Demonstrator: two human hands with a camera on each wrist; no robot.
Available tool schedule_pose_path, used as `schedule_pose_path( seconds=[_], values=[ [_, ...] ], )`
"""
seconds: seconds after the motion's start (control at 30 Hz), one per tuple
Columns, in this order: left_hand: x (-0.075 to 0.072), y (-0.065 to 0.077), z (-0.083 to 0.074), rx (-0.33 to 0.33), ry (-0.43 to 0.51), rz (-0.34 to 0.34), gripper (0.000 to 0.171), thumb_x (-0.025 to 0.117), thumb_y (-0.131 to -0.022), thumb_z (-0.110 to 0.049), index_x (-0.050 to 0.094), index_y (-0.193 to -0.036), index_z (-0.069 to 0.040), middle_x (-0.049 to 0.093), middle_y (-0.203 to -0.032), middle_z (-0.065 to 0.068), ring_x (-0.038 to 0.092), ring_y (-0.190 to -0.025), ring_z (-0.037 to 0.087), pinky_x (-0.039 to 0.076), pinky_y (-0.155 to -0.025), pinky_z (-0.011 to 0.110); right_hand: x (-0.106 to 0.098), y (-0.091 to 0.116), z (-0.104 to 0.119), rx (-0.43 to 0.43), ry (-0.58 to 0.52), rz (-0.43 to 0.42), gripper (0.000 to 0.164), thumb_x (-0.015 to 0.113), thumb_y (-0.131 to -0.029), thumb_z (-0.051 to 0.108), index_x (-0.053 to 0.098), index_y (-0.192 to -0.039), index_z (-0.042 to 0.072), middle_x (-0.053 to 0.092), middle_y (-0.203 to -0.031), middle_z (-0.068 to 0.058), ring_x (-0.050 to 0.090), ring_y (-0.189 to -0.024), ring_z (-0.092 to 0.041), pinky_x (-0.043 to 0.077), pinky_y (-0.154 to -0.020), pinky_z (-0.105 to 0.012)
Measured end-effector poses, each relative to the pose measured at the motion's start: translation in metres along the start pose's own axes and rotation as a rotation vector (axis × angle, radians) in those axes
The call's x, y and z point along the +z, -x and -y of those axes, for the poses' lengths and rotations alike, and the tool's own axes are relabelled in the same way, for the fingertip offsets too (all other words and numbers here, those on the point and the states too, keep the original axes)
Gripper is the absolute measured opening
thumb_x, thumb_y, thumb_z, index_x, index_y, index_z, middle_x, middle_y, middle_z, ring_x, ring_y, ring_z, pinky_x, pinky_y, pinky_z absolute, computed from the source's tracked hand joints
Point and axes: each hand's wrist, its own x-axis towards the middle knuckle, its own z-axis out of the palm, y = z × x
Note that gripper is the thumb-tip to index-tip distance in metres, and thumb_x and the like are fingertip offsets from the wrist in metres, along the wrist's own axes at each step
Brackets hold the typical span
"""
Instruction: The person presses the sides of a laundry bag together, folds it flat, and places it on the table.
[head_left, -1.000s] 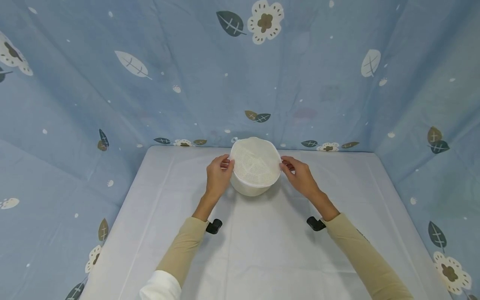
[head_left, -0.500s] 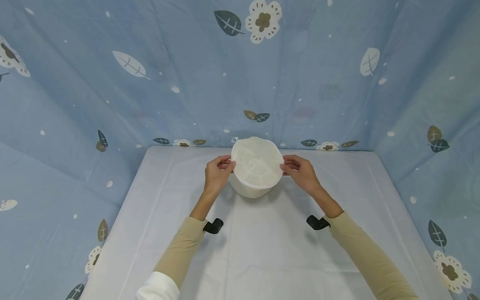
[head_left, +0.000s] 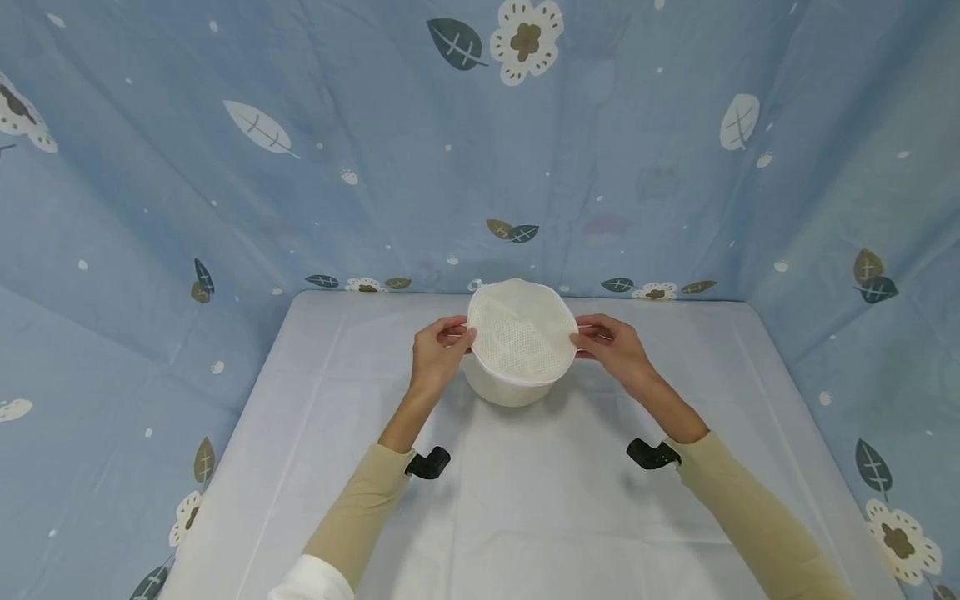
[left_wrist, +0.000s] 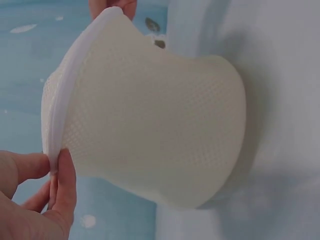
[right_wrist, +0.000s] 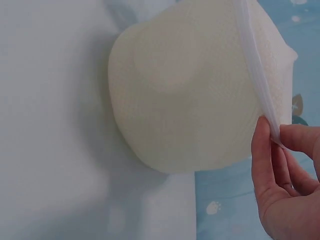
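Observation:
A cream-white mesh laundry bag (head_left: pixel 522 332), round and drum-shaped, stands upright near the table's far edge with its flat mesh top tilted toward me. My left hand (head_left: pixel 439 354) pinches the left side of the top rim between thumb and fingers. Opposite it, my right hand (head_left: pixel 617 352) pinches the right side the same way. A white band (left_wrist: pixel 62 97) runs round the rim in the left wrist view. The right wrist view shows the thumb and fingertips (right_wrist: pixel 263 131) on either side of that rim, with the bag's soft side wall bulging below. A small pale loop (head_left: pixel 476 284) shows behind the rim.
A white cloth (head_left: pixel 540 508) covers the table. Blue curtains (head_left: pixel 375 183) with leaf and flower prints rise close behind the bag and along both sides. Black wrist-camera mounts (head_left: pixel 429 463) stick out inward from both sleeves.
The bag has shifted slightly right and toward me, and its top looks a bit wider. My right hand has moved outward to the right with the rim; both hands still hold it.

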Motion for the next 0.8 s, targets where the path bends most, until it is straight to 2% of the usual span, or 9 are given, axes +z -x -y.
schedule_pose_path(
  seconds=[0.27,0.5,0.8],
  values=[
    [0.002,0.013,0.001,-0.035,0.044,0.028,0.026,0.075,-0.095,-0.008,0.071,-0.119,0.001,0.069,-0.104,0.013,0.069,-0.086,0.016,0.061,-0.076,0.029,-0.008,0.016,0.002,0.041,-0.009,0.006,0.047,0.073,-0.098,0.022,0.058,-0.136,-0.001,0.061,-0.122,-0.020,0.071,-0.093,-0.013,0.059,-0.089,-0.037],
    [0.005,0.025,0.004,-0.021,0.074,0.045,0.027,0.076,-0.094,-0.007,0.070,-0.120,0.002,0.068,-0.104,0.015,0.070,-0.083,0.016,0.062,-0.077,0.031,-0.013,0.030,0.001,0.051,-0.010,0.016,0.051,0.074,-0.098,0.026,0.056,-0.137,-0.001,0.061,-0.123,-0.021,0.071,-0.094,-0.014,0.060,-0.087,-0.033],
    [0.008,0.041,0.006,-0.034,0.116,0.063,0.031,0.075,-0.094,-0.006,0.069,-0.123,0.004,0.067,-0.107,0.018,0.070,-0.084,0.016,0.062,-0.078,0.034,-0.017,0.048,0.002,0.062,-0.019,0.024,0.051,0.073,-0.098,0.026,0.056,-0.137,-0.001,0.061,-0.124,-0.022,0.071,-0.094,-0.014,0.059,-0.085,-0.028]
  ],
)
